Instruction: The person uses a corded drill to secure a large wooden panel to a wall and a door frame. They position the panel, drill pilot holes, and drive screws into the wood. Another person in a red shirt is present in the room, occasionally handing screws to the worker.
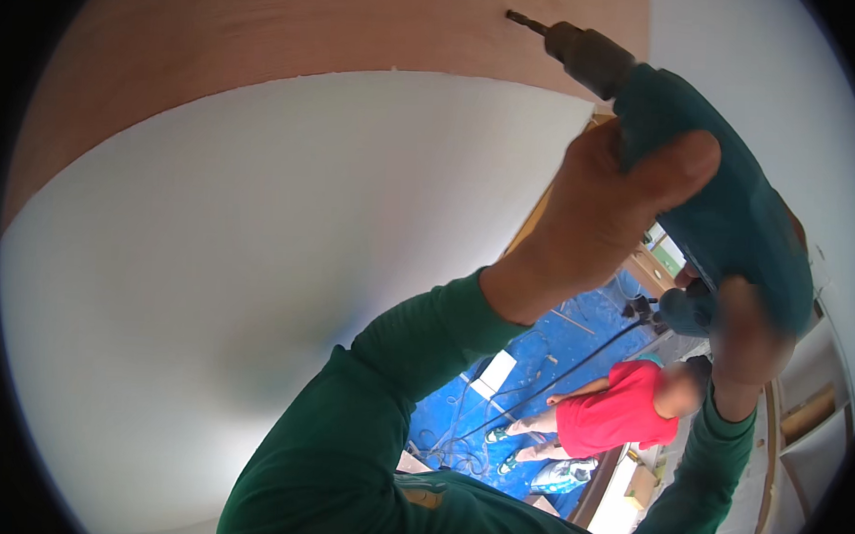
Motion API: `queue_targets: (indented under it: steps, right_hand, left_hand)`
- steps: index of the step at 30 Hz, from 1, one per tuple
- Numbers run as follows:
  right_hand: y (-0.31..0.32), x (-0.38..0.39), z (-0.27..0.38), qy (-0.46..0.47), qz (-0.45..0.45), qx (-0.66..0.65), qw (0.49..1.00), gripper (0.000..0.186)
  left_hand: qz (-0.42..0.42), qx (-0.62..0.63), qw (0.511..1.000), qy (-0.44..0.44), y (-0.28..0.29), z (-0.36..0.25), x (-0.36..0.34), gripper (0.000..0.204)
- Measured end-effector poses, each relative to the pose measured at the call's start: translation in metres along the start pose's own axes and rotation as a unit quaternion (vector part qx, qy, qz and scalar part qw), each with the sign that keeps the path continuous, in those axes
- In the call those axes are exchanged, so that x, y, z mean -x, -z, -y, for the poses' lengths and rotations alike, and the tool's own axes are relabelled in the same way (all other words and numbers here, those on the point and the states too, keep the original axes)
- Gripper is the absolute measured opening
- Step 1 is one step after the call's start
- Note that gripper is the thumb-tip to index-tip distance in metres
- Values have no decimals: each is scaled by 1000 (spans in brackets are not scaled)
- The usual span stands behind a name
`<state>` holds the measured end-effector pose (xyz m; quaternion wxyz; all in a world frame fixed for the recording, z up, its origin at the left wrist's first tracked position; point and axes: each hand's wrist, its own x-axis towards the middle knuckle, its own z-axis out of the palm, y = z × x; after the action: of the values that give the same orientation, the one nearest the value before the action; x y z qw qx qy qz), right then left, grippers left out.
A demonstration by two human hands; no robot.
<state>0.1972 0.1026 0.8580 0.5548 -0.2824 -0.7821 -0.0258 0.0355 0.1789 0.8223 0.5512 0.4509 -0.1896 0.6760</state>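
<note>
A teal power drill (pixel 718 183) is held up high, slanting toward the upper left. My left hand (pixel 590 207) wraps round the front of its body, just behind the dark chuck (pixel 590 58), with the thumb laid across the casing. At the rear, my right hand (pixel 750 339) is closed round the handle; its fingers are partly hidden and blurred. The drill bit (pixel 527 23) points at a reddish-brown board (pixel 313 28). Its tip meets a small dark spot there; whether it has entered the board I cannot tell. A black cord (pixel 575 366) trails from the handle's end.
A white wall (pixel 260 214) adjoins the board. Below, a person in a red shirt (pixel 616 405) stands on blue floor sheeting (pixel 537 365). Cables and a white box (pixel 495 371) lie there. Open shelving (pixel 812 436) stands at the lower right.
</note>
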Motion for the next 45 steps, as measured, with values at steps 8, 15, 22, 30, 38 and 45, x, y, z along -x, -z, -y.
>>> queue_targets:
  steps: [8,15,22,30,38,45]
  right_hand:
    - [-15,-29,2,-64,63,-77,993,50]
    - [-24,45,-52,-62,19,-232,971,55]
    - [-22,166,-95,-255,13,-384,887,60]
    - [26,268,-79,-239,-3,-298,924,62]
    - [83,298,-71,-283,-17,-241,928,68]
    - [97,311,-65,-265,-29,-185,946,70]
  left_hand:
    - [50,-71,995,-53,38,-1,-20,56]
    - [-195,-225,950,94,109,20,135,43]
    - [-274,-530,766,239,118,-6,235,28]
    - [-393,-320,849,149,107,-1,223,15]
    - [-296,-65,926,225,56,75,181,20]
    - [-267,-153,915,261,59,91,182,19]
